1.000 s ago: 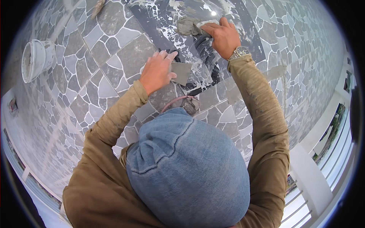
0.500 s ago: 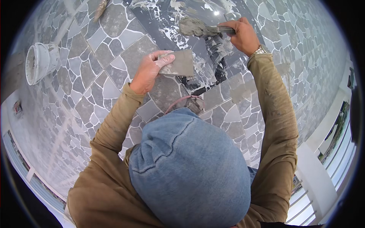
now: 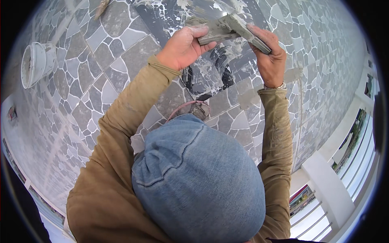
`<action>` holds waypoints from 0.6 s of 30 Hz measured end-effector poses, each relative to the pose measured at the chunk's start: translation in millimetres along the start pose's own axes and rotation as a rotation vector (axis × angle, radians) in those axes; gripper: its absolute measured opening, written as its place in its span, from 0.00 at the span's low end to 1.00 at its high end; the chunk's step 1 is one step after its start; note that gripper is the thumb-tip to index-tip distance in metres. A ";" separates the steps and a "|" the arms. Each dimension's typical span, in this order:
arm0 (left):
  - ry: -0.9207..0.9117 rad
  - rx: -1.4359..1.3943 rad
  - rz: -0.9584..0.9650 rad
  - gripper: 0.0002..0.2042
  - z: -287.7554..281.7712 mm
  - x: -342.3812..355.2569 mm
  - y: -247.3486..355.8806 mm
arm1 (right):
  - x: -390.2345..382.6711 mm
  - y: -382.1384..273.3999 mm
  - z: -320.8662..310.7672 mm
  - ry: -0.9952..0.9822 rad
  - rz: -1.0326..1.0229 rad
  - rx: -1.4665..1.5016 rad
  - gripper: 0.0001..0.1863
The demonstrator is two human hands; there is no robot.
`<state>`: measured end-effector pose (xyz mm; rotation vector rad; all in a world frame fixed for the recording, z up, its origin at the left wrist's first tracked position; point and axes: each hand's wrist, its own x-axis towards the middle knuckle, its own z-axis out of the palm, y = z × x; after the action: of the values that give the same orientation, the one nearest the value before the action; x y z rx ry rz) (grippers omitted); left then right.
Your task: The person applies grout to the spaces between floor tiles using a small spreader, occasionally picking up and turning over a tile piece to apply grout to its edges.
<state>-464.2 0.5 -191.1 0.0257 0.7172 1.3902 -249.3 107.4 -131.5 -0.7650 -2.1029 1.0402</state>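
Note:
My left hand grips a small grey tile piece smeared with wet mortar and holds it up above the floor. In my right hand is a trowel, its blade lying against the top of the tile piece. Beneath both hands the floor has a dark bare patch streaked with white and grey mortar. My brown sleeves reach up from the lower edge, with a watch on the right wrist.
Grey stone-pattern floor tiles surround the patch. A white bucket stands at the left. Mortar blobs lie near my right forearm. White railing posts run along the right. My blue denim hat fills the lower middle.
My left hand lifted the tile piece off the floor. My right hand swung the trowel over, and its blade now rests on the piece.

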 end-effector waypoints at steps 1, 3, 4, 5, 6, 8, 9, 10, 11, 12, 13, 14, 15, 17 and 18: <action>-0.018 -0.003 0.005 0.17 -0.1 -2.0 2.6 | -0.6 0.4 0.8 0.002 -0.002 0.002 0.25; -0.012 0.020 0.033 0.18 -1.8 -12.7 3.8 | -0.9 2.9 4.3 0.014 -0.144 -0.213 0.28; -0.012 0.040 0.060 0.18 -1.1 -17.9 3.6 | -1.2 5.9 5.1 0.017 -0.146 -0.214 0.28; -0.014 0.042 0.061 0.18 -0.3 -22.3 3.2 | -1.1 9.3 5.9 0.031 -0.138 -0.234 0.29; 0.005 0.055 0.088 0.18 0.5 -26.2 2.8 | -1.1 11.8 5.0 0.045 -0.129 -0.255 0.31; 0.038 0.069 0.127 0.18 -4.6 -30.4 4.7 | 5.0 11.7 1.6 0.010 -0.200 -0.355 0.32; 0.052 0.097 0.150 0.18 -8.9 -30.0 5.1 | 8.5 11.5 -1.3 -0.021 -0.267 -0.462 0.33; 0.061 0.121 0.168 0.18 -9.9 -29.6 6.3 | 11.0 12.0 -6.0 -0.021 -0.267 -0.465 0.33; 0.057 0.120 0.167 0.18 -11.8 -29.1 10.3 | 14.3 12.8 -10.8 -0.051 -0.271 -0.550 0.28; 0.046 0.127 0.209 0.18 -13.8 -28.6 16.5 | 16.1 13.6 -14.3 -0.081 -0.273 -0.636 0.24; 0.044 0.130 0.255 0.18 -16.4 -28.9 21.2 | 16.5 11.3 -13.5 -0.087 -0.276 -0.634 0.24; 0.047 0.126 0.257 0.18 -19.1 -27.4 23.7 | 14.9 8.0 -13.5 -0.012 0.041 -0.291 0.18; 0.050 0.162 0.265 0.19 -21.6 -25.6 25.8 | 14.7 5.1 -13.6 0.061 0.353 0.056 0.14; 0.046 0.193 0.267 0.19 -21.0 -23.8 26.8 | 17.2 1.9 -19.9 0.057 0.404 0.220 0.16; 0.057 0.225 0.258 0.19 -20.3 -23.5 27.4 | 17.9 1.3 -20.0 0.106 0.476 0.434 0.16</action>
<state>-498.0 -22.5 -185.2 0.2647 0.9412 1.5532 -244.6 130.1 -117.9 -1.0890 -1.5509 1.6003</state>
